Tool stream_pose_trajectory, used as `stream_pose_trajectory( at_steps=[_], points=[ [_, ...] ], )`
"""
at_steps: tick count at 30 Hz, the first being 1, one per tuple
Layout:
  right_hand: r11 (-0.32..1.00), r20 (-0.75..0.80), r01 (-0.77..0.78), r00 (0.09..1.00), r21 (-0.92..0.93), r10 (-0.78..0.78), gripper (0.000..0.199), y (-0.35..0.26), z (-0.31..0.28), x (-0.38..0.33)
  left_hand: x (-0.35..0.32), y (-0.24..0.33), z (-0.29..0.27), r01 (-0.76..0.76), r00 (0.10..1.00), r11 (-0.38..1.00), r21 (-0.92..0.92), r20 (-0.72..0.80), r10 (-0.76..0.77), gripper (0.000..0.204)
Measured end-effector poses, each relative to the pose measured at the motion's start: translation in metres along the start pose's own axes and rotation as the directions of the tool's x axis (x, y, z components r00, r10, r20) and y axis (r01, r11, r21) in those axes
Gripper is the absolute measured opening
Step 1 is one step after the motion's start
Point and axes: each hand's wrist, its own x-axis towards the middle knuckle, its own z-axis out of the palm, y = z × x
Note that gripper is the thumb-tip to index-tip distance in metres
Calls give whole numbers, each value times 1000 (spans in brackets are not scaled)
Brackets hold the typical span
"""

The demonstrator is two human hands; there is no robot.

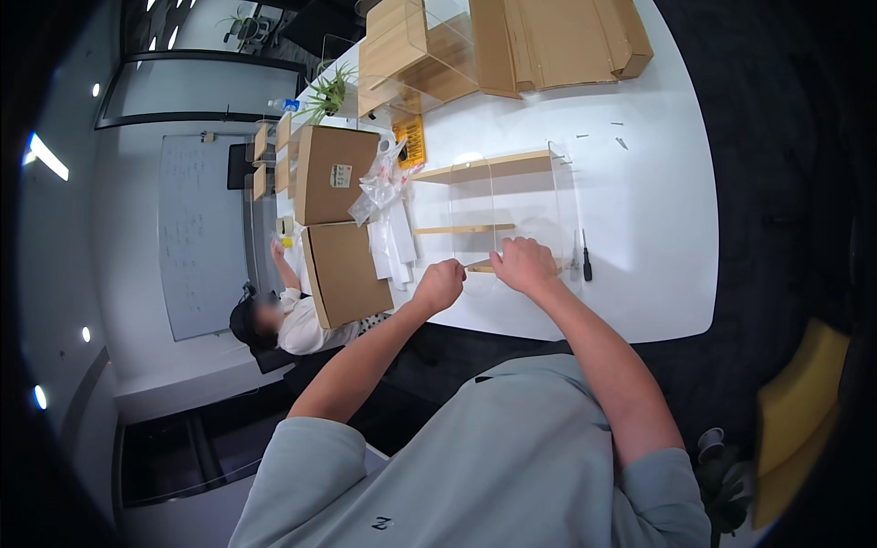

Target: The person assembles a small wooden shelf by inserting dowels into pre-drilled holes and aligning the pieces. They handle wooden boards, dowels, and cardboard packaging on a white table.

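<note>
At the near edge of the white table, both my hands are over a partly built shelf with a clear plastic side panel (473, 205) and pale wooden boards (464, 229). My left hand (441, 285) is closed, fingers curled. My right hand (527, 265) is closed too, beside the nearest board. A thin, light-coloured shaft (478, 265) shows between the two hands; its kind and its ends are hidden by my fingers. A black-handled screwdriver (586, 260) lies just right of the shelf.
Several screws (621, 143) lie on the far right of the table (653, 237). Cardboard boxes (345, 274), plastic bags (376, 196) and an orange tool case (411, 142) are at left. An assembled wooden shelf (402, 46) and opened cardboard (575, 41) stand behind. Another person (306, 320) sits left.
</note>
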Motion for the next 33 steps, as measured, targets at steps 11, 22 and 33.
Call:
stream_pose_trajectory(
  at_steps=[11,22,33],
  points=[
    [1000,-47,13,999,-28,-14,39,2,3,1,9,14,13,484,874,828,-284,212,-438,34],
    [1000,18,-28,999,-15,28,39,-1,-2,2,21,22,15,717,662,306,-627,473,-581,22],
    [1000,-58,-1,998,-2,1,40,4,2,-1,6,7,-7,-477,873,630,613,250,418,8]
  ],
)
